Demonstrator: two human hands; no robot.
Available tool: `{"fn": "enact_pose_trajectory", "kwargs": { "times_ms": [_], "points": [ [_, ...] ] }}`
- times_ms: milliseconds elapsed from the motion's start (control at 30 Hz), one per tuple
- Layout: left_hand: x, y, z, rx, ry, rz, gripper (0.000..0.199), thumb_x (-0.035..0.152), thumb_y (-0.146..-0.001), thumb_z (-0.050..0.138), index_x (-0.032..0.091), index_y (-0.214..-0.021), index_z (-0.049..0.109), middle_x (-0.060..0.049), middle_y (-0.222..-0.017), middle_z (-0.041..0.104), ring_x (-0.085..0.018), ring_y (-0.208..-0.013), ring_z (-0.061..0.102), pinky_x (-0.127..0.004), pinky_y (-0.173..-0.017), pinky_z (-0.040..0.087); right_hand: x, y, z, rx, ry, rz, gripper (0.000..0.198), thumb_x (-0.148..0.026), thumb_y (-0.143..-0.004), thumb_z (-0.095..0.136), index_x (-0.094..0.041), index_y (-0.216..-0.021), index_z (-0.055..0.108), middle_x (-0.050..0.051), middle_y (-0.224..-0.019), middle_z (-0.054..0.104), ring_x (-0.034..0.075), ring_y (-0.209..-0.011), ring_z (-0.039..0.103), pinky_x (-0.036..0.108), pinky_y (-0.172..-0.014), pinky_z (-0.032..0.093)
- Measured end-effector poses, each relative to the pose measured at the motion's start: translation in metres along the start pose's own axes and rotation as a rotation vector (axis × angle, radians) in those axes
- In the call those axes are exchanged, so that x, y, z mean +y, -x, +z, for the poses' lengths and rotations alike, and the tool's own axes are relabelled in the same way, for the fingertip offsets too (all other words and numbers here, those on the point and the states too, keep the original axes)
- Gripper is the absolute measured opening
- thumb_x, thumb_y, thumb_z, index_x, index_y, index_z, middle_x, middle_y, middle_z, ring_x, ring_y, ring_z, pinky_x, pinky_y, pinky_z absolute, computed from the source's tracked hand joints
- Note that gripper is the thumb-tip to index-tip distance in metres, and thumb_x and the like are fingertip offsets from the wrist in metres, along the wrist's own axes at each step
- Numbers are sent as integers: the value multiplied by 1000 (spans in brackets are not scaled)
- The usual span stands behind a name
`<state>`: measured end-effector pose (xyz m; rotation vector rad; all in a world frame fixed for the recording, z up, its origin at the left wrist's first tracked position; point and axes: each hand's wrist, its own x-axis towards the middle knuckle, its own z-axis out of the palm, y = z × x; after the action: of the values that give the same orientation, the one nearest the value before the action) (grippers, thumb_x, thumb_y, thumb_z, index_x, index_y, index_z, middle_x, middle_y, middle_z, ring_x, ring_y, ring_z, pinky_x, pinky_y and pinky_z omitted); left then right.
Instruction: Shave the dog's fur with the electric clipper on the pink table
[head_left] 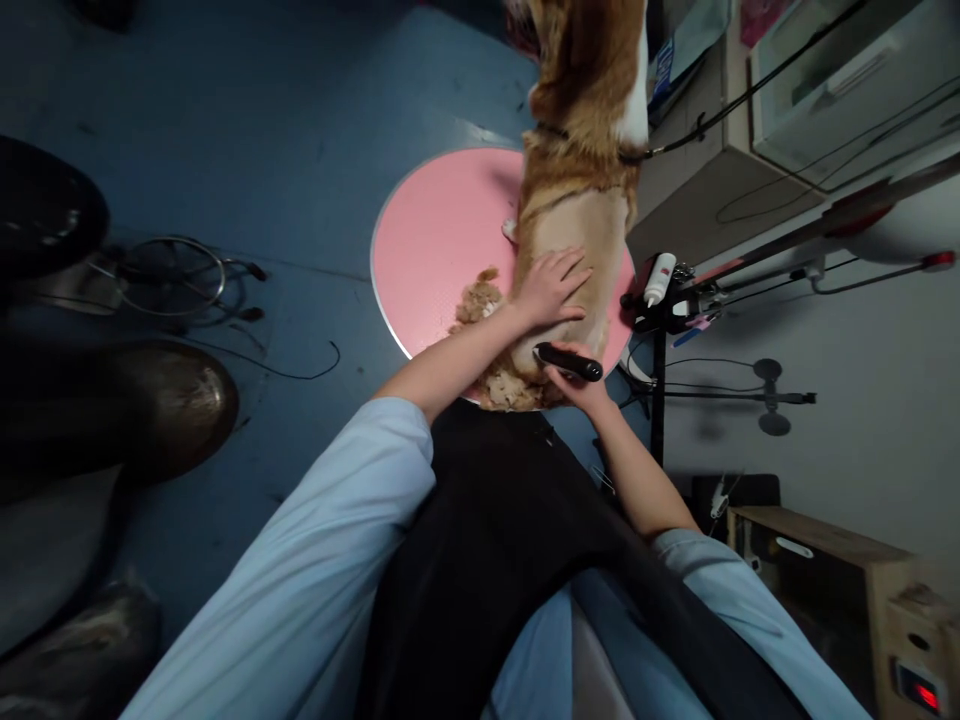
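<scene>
A brown and white dog [577,225] stands on a round pink table [442,220], its head away from me at the top. The fur on its back is cropped short and pale, while the neck stays longer and darker. My left hand [555,288] lies flat on the back with its fingers spread. In my right hand [574,375] is a black hair clipper [570,361], its front end against the fur of the dog's rear. Loose tufts of cut fur [480,298] are heaped beside the dog on the table, left of its body.
A dark lead [675,142] runs from the dog's neck to the upper right. Tools and a white bottle [660,279] sit in a holder right of the table. A wheeled stool base [180,275] stands on the blue floor at left; a cabinet [742,130] is at upper right.
</scene>
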<state>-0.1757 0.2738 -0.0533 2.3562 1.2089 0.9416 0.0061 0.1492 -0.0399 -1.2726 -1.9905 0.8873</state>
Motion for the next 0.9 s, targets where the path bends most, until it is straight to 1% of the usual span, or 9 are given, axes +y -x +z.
{"fn": "enact_pose_trajectory", "kwargs": {
  "times_ms": [100,200,400,533,600,667,733,833,900],
  "points": [
    [-5,-2,3,22,-8,4,79,64,-83,76,18,-146,60,-21,-163,43,-42,-152,38,-63,-123,30,5,16,19,-78,54,-43,43,-55,-85,73,-25,-113,62,13,-126,74,28,-117,73,49,-102,61],
    [-7,0,3,43,-8,-2,79,65,-83,76,19,-145,61,-21,-161,45,-41,-151,39,-63,-122,31,6,27,22,-157,69,-100,37,-52,-87,71,-25,-112,63,13,-131,73,28,-120,72,50,-104,61],
    [-5,0,2,50,-21,-38,75,59,-84,77,17,-144,62,-23,-160,47,-40,-151,41,-62,-123,31,8,8,3,71,46,-110,41,-45,-86,74,-26,-120,60,12,-128,73,28,-120,72,51,-106,58],
    [-6,-2,1,42,-2,-67,71,56,-85,77,16,-142,63,-23,-159,48,-40,-150,42,-62,-123,32,13,11,21,-133,48,-68,39,-42,-84,73,-26,-118,63,11,-128,74,28,-118,73,50,-104,59],
    [-7,0,2,58,12,-74,70,54,-86,76,15,-143,62,-23,-160,47,-41,-150,42,-62,-123,32,16,26,35,-232,51,-42,36,-40,-83,73,-25,-114,64,13,-133,72,29,-122,71,51,-106,58],
    [-5,6,4,76,18,-88,74,56,-86,75,15,-146,59,-23,-162,43,-42,-151,39,-62,-124,30,18,44,44,-247,19,-26,34,-41,-83,72,-24,-112,64,15,-134,71,29,-124,70,52,-106,57],
    [-2,17,8,52,14,-97,87,62,-83,77,13,-151,53,-24,-167,35,-44,-154,33,-63,-125,29,18,58,44,-150,-38,-1,35,-45,-85,71,-24,-112,62,16,-130,72,29,-121,71,53,-105,57],
    [3,31,14,-16,0,-76,111,68,-73,82,9,-158,43,-27,-170,25,-48,-157,24,-66,-125,26,15,59,30,127,-88,43,41,-53,-84,74,-25,-109,58,14,-122,74,28,-118,72,54,-105,56],
    [5,34,16,-12,-8,-74,110,66,-73,83,9,-158,43,-27,-169,28,-48,-157,25,-65,-125,25,13,47,20,264,-95,39,42,-54,-83,76,-25,-107,57,13,-121,75,29,-116,73,55,-107,55]
  ]
}}
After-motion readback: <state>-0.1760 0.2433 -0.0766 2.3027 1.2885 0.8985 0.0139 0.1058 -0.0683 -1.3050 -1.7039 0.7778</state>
